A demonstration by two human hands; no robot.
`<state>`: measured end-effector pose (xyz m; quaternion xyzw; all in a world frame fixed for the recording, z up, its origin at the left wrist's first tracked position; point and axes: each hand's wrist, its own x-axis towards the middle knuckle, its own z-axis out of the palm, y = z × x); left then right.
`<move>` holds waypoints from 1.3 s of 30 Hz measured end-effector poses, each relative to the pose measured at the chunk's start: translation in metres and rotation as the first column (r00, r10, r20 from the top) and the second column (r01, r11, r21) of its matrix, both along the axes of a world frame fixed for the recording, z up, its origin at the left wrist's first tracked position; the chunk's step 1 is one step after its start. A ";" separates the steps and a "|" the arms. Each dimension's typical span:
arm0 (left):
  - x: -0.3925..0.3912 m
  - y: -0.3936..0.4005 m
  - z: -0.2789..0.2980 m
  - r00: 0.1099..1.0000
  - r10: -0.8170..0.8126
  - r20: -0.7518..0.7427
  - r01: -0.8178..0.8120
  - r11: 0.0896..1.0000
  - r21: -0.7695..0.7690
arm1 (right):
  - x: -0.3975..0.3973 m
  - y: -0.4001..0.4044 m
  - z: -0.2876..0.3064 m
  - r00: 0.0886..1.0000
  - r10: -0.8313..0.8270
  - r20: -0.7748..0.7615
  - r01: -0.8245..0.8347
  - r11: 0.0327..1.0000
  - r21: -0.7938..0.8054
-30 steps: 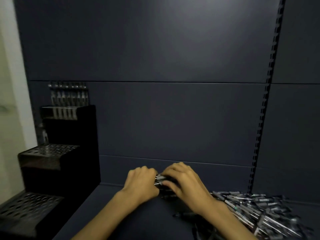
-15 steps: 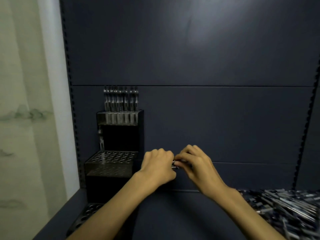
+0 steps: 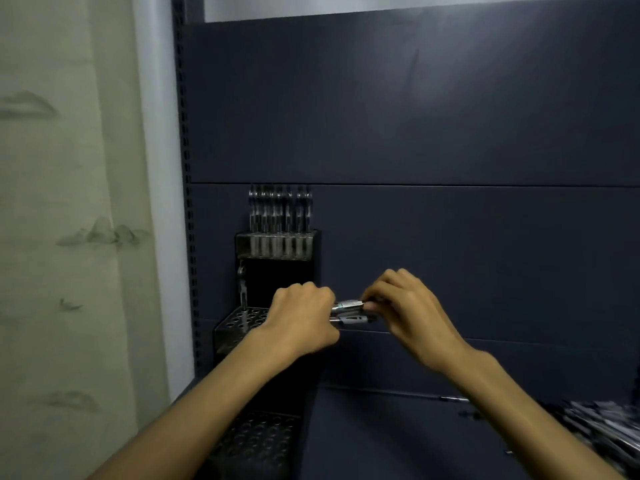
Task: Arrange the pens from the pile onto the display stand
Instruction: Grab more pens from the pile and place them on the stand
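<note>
A black stepped display stand with rows of holes stands at the left against the dark back panel. Its top tier carries several upright pens, and one single pen stands in the middle tier. My left hand grips a small bundle of pens lying sideways, just right of the stand's middle tier. My right hand pinches the other end of that bundle. The loose pen pile lies on the shelf at the lower right.
The shelf floor is dark blue, with a slotted upright at its left edge and a pale patterned wall beyond. A stray pen lies near the back panel. The stand's lowest tier sits under my left forearm.
Both hands rose from the shelf by the pile with the bundle and moved left toward the stand. The view swung left, so the stand is nearer the centre and the pile at the edge.
</note>
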<state>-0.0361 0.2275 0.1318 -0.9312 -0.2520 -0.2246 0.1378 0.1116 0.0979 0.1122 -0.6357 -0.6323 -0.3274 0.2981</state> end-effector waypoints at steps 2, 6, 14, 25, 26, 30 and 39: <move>-0.014 0.016 0.001 1.000 -0.004 0.021 0.004 1.000 -0.025 | -0.007 0.007 0.003 0.999 -0.023 0.048 0.023 1.000 0.006; -0.040 0.046 0.002 0.997 -0.044 0.058 0.046 0.998 -0.041 | -0.031 0.032 0.008 0.987 -0.034 0.156 0.038 0.999 -0.022; -0.088 0.111 0.013 0.989 -0.120 0.087 0.122 0.992 -0.018 | -0.096 0.085 0.035 0.873 -0.134 0.468 0.177 0.983 -0.047; -0.109 0.155 0.022 0.982 -0.086 0.168 0.099 0.993 -0.068 | -0.083 0.105 0.070 0.891 -0.318 0.323 0.301 0.948 0.102; -0.110 0.157 0.023 0.981 -0.078 0.178 0.092 0.993 -0.071 | -0.080 0.107 0.076 0.940 -0.278 0.197 0.256 0.958 0.132; -0.111 0.157 0.025 0.980 -0.067 0.186 0.080 0.995 -0.062 | -0.075 0.128 0.103 0.955 -0.055 -0.292 0.134 0.956 0.261; -0.105 0.149 0.024 0.979 -0.066 0.193 0.079 0.995 -0.062 | -0.057 0.179 0.121 0.915 -0.114 -0.386 0.198 0.963 0.184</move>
